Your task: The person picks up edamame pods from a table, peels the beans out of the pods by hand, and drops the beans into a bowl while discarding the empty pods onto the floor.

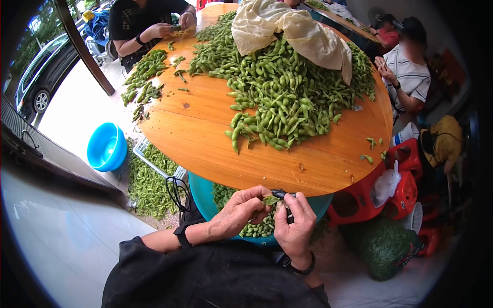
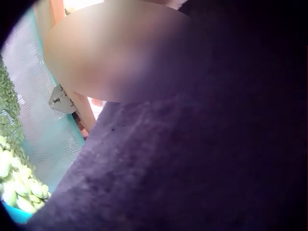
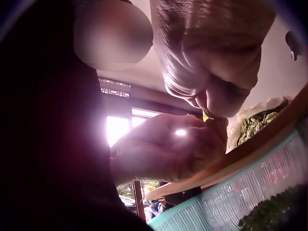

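Note:
In the head view the left hand (image 1: 237, 211) pinches a green pod (image 1: 270, 200) at the table's front edge. Close beside it, the right hand (image 1: 295, 222) holds a small black tool (image 1: 279, 193) against the pod, thumb and fingers curled. The fingertips of both hands nearly meet. Below them a teal basket (image 1: 201, 197) holds green pods and shelled beans (image 1: 259, 229). The right wrist view shows the right hand (image 3: 211, 53) above the left hand (image 3: 168, 147), with a bit of yellow-green (image 3: 206, 117) between them. Dark cloth fills most of the left wrist view, hiding the hands.
A large pile of pods (image 1: 287, 97), partly under a cream cloth (image 1: 308, 36), covers the wooden table's (image 1: 195, 138) far half. Two people sit across it. A blue basin (image 1: 107, 147) and a white crate (image 1: 179, 173) stand at left; red stools (image 1: 403, 192) and a green sack (image 1: 380, 249) are at right.

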